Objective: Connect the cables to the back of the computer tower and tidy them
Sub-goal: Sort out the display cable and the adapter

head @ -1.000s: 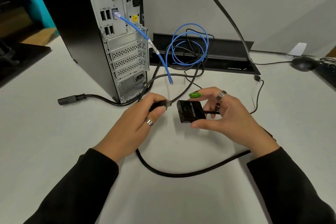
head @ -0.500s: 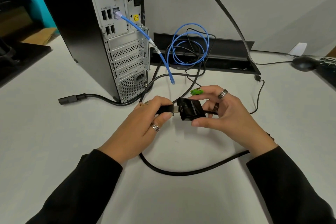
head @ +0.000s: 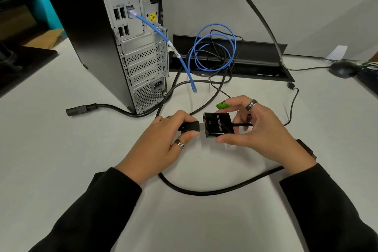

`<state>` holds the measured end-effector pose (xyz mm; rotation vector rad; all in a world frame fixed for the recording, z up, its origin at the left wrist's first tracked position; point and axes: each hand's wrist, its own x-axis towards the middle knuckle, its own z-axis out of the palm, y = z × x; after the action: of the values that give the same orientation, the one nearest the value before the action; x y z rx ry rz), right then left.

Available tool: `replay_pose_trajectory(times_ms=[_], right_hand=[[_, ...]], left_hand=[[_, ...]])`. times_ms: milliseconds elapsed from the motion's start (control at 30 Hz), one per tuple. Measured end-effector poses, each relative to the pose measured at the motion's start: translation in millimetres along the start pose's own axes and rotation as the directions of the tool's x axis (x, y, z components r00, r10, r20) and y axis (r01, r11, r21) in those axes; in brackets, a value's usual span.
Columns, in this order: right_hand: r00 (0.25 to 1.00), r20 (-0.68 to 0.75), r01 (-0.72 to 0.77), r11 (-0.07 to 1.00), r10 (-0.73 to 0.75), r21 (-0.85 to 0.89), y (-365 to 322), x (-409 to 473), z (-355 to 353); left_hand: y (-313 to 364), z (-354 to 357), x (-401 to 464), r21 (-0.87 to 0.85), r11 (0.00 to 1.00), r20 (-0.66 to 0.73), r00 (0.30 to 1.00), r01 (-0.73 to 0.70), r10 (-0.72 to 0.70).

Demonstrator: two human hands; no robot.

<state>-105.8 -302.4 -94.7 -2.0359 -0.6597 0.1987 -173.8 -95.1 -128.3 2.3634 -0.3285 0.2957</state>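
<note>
Nearest us, on the white bench (head: 61,159), a thick black cable (head: 214,191) curves between our two black sleeves. Just beyond it, our left hand (head: 159,147) grips a black plug (head: 189,127), thumb and fingers curled round it, its metal tip meeting the port of the adapter (head: 218,125). Our right hand (head: 263,135) pinches that adapter between thumb and fingers; the adapter's thin lead runs off under the palm. Farther back, a loose power plug (head: 78,110) lies on the bench left of the tower (head: 114,32), which stands upright with its rear panel facing us. A blue cable (head: 159,35) is seated in the tower's network port and loops in a coil over a black tray (head: 255,59) behind. A mouse (head: 343,68) sits at far right.
</note>
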Motion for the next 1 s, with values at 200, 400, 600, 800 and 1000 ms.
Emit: replay_pose_trajectory(times_ms=[200,400,600,800,1000], right_hand=[[1.000,-0.012,0.008,0.998,-0.009,-0.061,0.3,-0.2,0.9],[0.999,-0.010,0.035,0.996,-0.036,-0.087,1.2,0.1,1.2],[0.998,-0.002,0.065,0.994,-0.065,-0.085,0.7,0.5,3.8],[0.997,-0.005,0.071,0.995,-0.071,-0.065,0.9,1.3,6.3],[0.998,0.007,0.059,0.998,-0.059,-0.032,4.3,1.0,11.5]], left_hand=[[-0.3,1.2,-0.1,0.013,0.999,0.010,0.999,0.046,-0.046],[1.0,0.8,-0.4,-0.025,0.994,0.028,0.994,0.108,-0.107],[0.8,1.6,-0.9,0.006,0.995,0.037,0.994,0.102,-0.102],[0.6,-1.5,-1.5,0.033,0.996,0.114,0.990,0.083,-0.086],[-0.4,-3.4,-0.6,0.044,0.996,0.115,0.991,0.071,-0.076]])
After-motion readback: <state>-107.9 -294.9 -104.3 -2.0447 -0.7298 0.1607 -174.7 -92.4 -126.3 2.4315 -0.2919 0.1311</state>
